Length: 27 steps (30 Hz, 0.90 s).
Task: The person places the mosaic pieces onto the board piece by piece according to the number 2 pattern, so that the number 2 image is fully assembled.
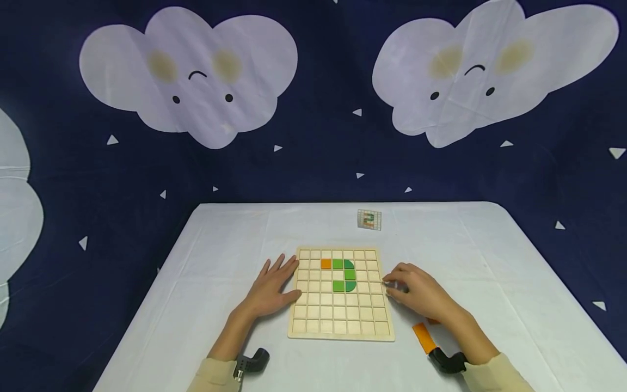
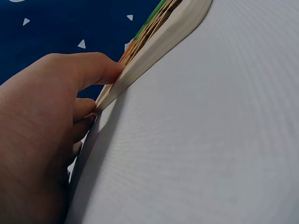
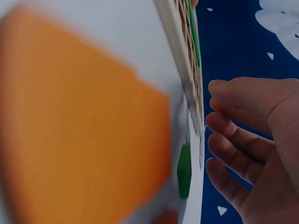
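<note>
A pale wooden grid board (image 1: 313, 326) lies on the white table. Near its upper middle sit an orange square tile (image 1: 326, 263), several green square tiles (image 1: 350, 274) and two green rounded tiles (image 1: 350, 286). My left hand (image 1: 269, 288) rests against the board's left edge, thumb and fingers spread; in the left wrist view the thumb touches the rim. Beside the board's right edge hovers my right hand (image 1: 418, 291), its fingers loosely bent. Nothing shows between its fingers (image 3: 224, 147) in the right wrist view. A green piece (image 3: 185, 170) is below that hand.
Orange pieces (image 1: 422, 335) lie near the right wrist, looming large and blurred in the right wrist view. A small patterned grid card (image 1: 369, 220) is behind the board. Black wrist cameras (image 1: 257, 360) are strapped to both wrists. A dark blue cloud-print cloth (image 1: 323, 109) hangs behind.
</note>
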Each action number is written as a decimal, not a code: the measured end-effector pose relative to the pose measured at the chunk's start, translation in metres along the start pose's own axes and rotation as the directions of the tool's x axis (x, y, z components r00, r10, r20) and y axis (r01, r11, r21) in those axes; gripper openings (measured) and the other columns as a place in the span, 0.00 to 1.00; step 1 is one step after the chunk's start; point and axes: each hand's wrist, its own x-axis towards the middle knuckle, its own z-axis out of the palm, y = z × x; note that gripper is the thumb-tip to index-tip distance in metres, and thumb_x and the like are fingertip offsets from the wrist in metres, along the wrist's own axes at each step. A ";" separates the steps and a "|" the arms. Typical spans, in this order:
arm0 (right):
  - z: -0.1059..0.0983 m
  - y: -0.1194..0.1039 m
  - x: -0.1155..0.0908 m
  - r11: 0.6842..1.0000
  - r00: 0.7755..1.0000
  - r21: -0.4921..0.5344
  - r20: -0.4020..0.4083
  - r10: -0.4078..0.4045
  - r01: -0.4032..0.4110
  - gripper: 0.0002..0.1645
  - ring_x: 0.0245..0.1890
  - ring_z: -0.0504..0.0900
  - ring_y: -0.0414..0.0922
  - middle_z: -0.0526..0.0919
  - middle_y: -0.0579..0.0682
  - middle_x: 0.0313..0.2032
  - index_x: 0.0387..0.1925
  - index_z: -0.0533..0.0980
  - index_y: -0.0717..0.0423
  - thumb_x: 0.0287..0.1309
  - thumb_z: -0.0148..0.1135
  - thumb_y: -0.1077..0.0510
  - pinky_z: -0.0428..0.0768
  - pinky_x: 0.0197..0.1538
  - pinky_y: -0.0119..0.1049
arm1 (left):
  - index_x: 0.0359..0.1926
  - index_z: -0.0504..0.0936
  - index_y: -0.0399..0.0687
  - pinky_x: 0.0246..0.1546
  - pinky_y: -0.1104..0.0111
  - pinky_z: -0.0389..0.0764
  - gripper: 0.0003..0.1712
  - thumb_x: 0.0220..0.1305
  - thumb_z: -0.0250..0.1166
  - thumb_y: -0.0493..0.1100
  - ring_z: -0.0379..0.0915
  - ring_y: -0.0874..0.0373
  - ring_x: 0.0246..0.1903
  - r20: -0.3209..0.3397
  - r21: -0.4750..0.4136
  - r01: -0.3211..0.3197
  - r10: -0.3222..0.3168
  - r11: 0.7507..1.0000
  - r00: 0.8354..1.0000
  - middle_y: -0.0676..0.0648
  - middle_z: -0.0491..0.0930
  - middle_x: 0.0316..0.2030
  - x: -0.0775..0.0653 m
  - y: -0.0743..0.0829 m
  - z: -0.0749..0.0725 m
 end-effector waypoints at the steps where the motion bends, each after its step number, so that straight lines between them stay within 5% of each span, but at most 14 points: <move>1: -0.001 0.001 -0.002 1.000 1.000 -0.007 0.001 0.004 -0.004 0.13 0.34 0.73 0.37 0.78 0.37 0.39 0.43 0.84 0.47 0.55 0.70 0.53 0.76 0.38 0.37 | 0.73 0.60 0.49 0.70 0.53 0.36 0.44 0.60 0.58 0.62 0.39 0.52 0.72 -0.001 -0.002 0.000 0.000 1.000 1.000 0.52 0.54 0.72 0.000 0.000 0.000; 8: -0.009 0.009 -0.017 0.999 0.999 -0.022 0.001 0.040 -0.040 0.14 0.34 0.73 0.37 0.78 0.37 0.40 0.44 0.83 0.46 0.55 0.70 0.53 0.76 0.39 0.39 | 0.72 0.60 0.48 0.70 0.53 0.36 0.44 0.60 0.58 0.62 0.40 0.52 0.72 -0.001 -0.003 -0.004 0.004 1.000 1.000 0.52 0.54 0.72 -0.001 0.001 -0.001; 15: -0.014 0.018 -0.034 0.993 0.994 -0.028 0.006 0.112 -0.112 0.17 0.45 0.75 0.42 0.77 0.37 0.41 0.44 0.83 0.45 0.49 0.74 0.51 0.76 0.51 0.49 | 0.73 0.60 0.48 0.70 0.52 0.37 0.44 0.60 0.59 0.61 0.41 0.51 0.72 -0.008 -0.001 -0.003 0.003 1.000 1.000 0.52 0.55 0.72 -0.001 0.001 0.000; 27: -0.020 0.029 -0.056 0.987 0.987 -0.040 -0.038 0.153 -0.155 0.20 0.40 0.73 0.39 0.77 0.36 0.42 0.45 0.83 0.44 0.48 0.74 0.49 0.76 0.45 0.44 | 0.73 0.59 0.50 0.70 0.55 0.35 0.44 0.60 0.58 0.62 0.40 0.52 0.73 0.005 0.014 0.004 -0.004 1.000 1.000 0.54 0.53 0.72 0.001 0.000 0.001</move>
